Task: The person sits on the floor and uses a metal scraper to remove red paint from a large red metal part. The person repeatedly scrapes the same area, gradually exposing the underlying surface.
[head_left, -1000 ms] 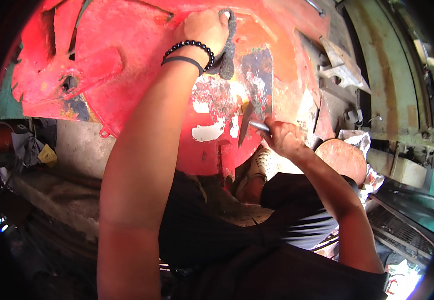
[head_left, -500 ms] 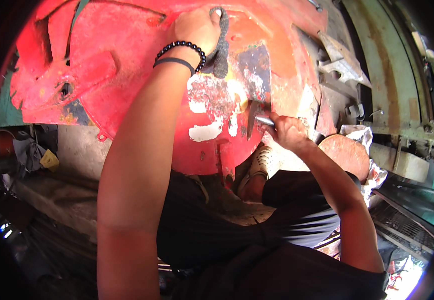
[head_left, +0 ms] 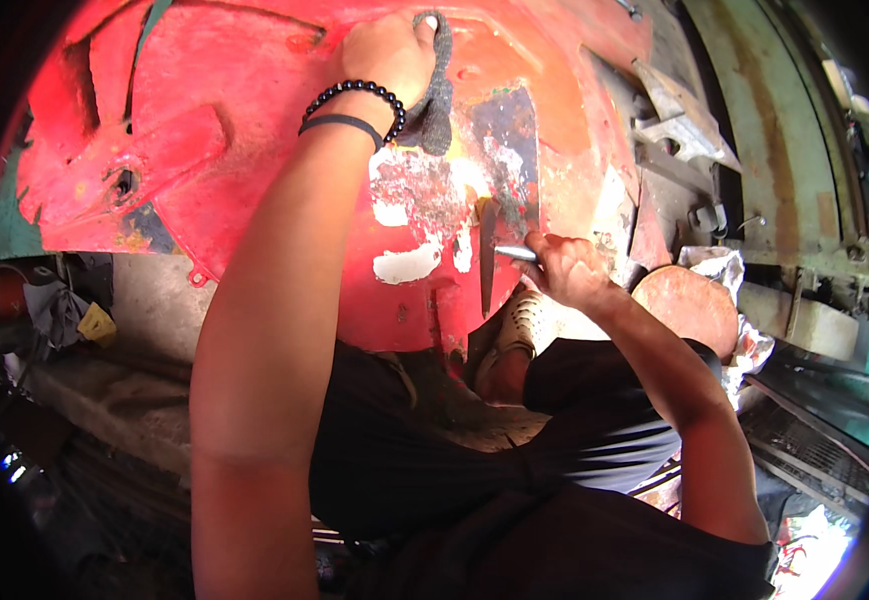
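A large red-painted metal panel [head_left: 290,160] lies before me, with patches of white and grey where the paint is off. My left hand [head_left: 387,55], with a black bead bracelet on its wrist, is closed on a dark grey cloth [head_left: 439,115] at the panel's far part. Its thumb shows along the cloth; the other fingers are mostly hidden. My right hand [head_left: 570,270] grips the pale metal handle of a hammer [head_left: 488,260] with a long, narrow, dark head. That head is over the panel's near right edge, beside the white patches; I cannot tell whether it touches.
My shoe [head_left: 527,320] is just below the panel's right edge. To the right are a round brownish disc [head_left: 690,305], a pointed metal bracket [head_left: 690,130] and a long greenish metal beam [head_left: 770,130]. A concrete ledge [head_left: 120,400] runs along the left.
The hammer has moved slightly left and turned, its head now nearly upright in view. My right hand has shifted a little left with it. My left hand stays on the cloth.
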A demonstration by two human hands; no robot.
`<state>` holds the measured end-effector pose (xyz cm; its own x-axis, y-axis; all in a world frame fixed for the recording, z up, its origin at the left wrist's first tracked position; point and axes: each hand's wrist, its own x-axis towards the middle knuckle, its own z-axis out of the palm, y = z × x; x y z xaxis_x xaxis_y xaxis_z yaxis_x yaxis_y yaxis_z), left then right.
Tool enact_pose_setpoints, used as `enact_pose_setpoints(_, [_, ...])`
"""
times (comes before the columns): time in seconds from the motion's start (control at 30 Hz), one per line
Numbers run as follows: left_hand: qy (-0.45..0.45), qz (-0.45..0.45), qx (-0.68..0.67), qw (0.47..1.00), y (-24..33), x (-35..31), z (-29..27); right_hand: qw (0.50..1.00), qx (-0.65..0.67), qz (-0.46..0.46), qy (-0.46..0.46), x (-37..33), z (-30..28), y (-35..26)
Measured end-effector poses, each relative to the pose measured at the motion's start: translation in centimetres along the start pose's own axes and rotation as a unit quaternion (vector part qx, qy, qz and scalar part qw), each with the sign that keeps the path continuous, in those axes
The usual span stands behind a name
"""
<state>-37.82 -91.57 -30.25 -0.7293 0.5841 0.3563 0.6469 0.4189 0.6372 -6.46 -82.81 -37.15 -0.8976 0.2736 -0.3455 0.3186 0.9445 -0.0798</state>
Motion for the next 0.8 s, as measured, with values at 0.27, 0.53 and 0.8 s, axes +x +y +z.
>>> enact_pose_setpoints(0.27, [0.012, 0.019, -0.007, 1.000, -0.1, 0.1, 0.1, 0.999, 0.031, -0.001, 0.021, 0.0, 0.0, 0.0])
enact_pose_setpoints(0.53, [0.011, 0.013, 0.004, 1.000, 0.1, -0.1, -0.1, 0.996, 0.030, -0.015, 0.077, 0.2, 0.4, 0.6])
enact_pose_setpoints(0.8, [-0.008, 0.016, 0.034, 0.999, -0.1, -0.1, -0.1, 0.997, 0.026, -0.002, 0.072, -0.9, -0.1, 0.1])
